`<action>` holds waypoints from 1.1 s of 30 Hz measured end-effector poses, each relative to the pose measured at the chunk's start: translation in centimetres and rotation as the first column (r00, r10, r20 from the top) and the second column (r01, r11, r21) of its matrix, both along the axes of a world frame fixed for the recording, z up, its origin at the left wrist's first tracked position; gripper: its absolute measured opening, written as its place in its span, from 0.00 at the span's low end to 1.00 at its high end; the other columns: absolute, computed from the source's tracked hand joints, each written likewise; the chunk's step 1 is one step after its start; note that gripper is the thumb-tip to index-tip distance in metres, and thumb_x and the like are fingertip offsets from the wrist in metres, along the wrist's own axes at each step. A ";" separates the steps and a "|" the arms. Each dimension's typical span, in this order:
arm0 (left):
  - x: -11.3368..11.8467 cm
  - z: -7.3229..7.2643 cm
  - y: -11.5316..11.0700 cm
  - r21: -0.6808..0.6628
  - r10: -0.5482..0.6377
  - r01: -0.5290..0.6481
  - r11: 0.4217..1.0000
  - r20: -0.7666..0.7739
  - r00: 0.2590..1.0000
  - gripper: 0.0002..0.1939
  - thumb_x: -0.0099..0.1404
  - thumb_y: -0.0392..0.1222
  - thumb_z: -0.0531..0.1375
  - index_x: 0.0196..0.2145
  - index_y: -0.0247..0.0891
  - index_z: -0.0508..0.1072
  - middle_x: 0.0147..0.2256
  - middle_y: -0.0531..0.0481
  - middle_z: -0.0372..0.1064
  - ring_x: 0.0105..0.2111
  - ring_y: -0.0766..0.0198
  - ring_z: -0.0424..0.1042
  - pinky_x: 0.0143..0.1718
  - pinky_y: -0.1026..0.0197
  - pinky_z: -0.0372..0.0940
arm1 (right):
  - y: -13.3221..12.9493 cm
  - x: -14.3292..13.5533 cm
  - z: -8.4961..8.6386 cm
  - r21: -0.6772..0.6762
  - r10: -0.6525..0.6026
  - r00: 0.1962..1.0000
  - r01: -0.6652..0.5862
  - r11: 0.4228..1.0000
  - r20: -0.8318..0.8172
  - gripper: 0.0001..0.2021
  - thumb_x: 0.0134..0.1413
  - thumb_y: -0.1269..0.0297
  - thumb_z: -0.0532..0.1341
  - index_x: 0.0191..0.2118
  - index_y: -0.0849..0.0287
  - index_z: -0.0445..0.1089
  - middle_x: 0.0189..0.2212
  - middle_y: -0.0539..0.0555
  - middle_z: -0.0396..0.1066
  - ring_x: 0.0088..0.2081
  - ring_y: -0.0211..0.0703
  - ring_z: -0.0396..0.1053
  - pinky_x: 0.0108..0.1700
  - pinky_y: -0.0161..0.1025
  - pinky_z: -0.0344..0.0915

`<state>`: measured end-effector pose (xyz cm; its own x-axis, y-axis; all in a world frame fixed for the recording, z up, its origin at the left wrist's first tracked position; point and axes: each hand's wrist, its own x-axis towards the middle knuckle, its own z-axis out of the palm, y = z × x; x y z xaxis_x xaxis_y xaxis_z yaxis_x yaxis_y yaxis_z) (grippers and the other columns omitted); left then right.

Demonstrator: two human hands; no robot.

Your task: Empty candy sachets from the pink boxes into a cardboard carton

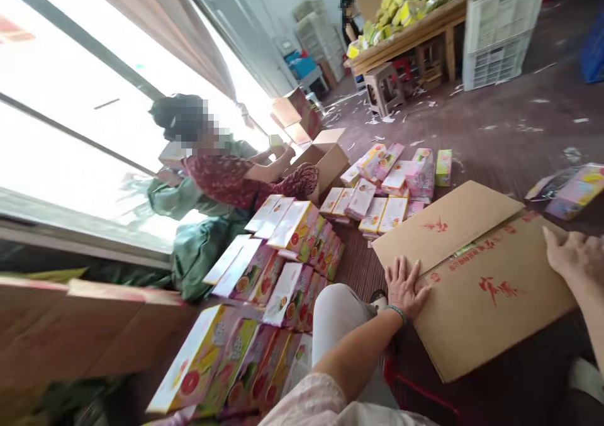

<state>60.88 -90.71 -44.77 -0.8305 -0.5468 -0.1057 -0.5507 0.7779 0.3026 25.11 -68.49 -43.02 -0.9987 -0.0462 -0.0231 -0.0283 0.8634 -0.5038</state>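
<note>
A brown cardboard carton (509, 306) with red printed characters stands in front of me. Its two top flaps are folded nearly flat, and a narrow gap between them shows something greenish inside. My left hand (406, 289) lies with spread fingers on the carton's left edge, across the flaps. Over at the carton's right edge rests my right hand (576, 254), thumb apart from the other fingers, which are partly blurred. Neither hand holds any loose thing.
Rows of colourful fruit-printed boxes (226, 357) stand left of my knee. More small boxes (391, 215) are stacked beyond the carton. A co-worker (226, 168) sits by the window beside an open carton (330, 162). Farther back are a wooden table (410, 39), a stool (382, 86) and white crates (500, 29).
</note>
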 end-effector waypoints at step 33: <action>-3.9 3.7 -7.6 0.133 0.333 -0.355 0.925 0.165 0.928 0.40 0.78 0.62 0.43 0.80 0.46 0.41 0.74 0.25 0.50 0.65 0.34 0.69 0.62 0.37 0.65 | 8.7 19.9 0.2 0.398 -0.179 0.984 0.173 0.901 -0.024 0.34 0.74 0.43 0.52 0.44 0.77 0.76 0.39 0.79 0.76 0.45 0.69 0.78 0.44 0.52 0.71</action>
